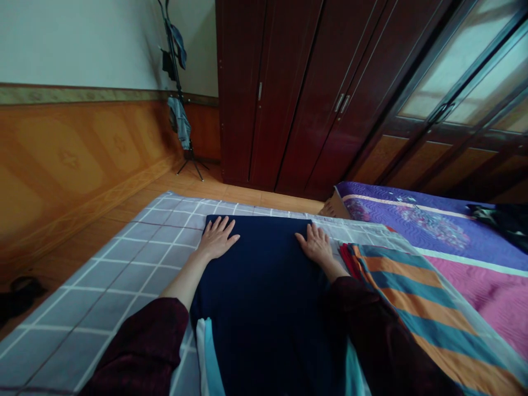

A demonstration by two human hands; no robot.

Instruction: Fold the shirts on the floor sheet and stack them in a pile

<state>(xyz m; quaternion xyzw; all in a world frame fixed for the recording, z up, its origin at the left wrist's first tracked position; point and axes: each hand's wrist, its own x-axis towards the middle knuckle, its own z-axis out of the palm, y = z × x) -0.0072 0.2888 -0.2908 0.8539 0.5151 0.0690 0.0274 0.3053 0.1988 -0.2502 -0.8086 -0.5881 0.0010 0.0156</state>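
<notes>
A dark navy cloth (268, 286) lies flat in front of me on a grey bedspread with white grid lines (136, 264). My left hand (216, 238) rests with fingers spread on the cloth's far left corner. On the far right corner lies my right hand (317, 243), palm down and fingers apart. Light blue and white fabric (210, 355) shows along the cloth's near left edge, and teal fabric shows at its near right. Neither hand grips anything.
Striped orange and teal cloth (416, 297) with a red edge lies to the right. Beyond it is a purple and pink bed cover (396, 212). A dark red wardrobe (289, 99) and a coat stand (177, 82) are at the back.
</notes>
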